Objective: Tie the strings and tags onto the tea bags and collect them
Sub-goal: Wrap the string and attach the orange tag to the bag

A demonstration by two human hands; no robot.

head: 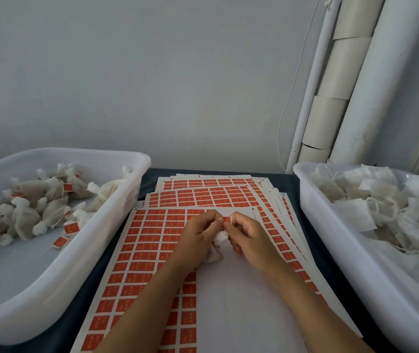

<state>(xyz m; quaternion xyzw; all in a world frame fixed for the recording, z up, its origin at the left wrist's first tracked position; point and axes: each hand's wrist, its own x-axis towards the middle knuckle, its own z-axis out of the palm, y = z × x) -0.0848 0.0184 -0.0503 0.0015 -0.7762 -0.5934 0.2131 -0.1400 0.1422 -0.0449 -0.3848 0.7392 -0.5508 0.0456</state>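
Light: soft, even, cool and slightly dim.
Shadows: faint, beneath the forearms on the sheets of orange-red paper tags [150, 233].
Glare: none.
Sharpness: mildly soft throughout.
Edges: wide-angle bowing of the white plastic tubs [127, 200].

Dark tabletop [150, 178]: stacked tag sheets [152, 240] at centre; white tub [116, 212] to their left, second tub [330, 225] right.

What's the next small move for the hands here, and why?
Probably finish fixing the red tag to the tea bag. Both the left hand and right hand pinch the tag above the bag, over the label sheets. Tagged bags lie in the left bin, likely its next stop.
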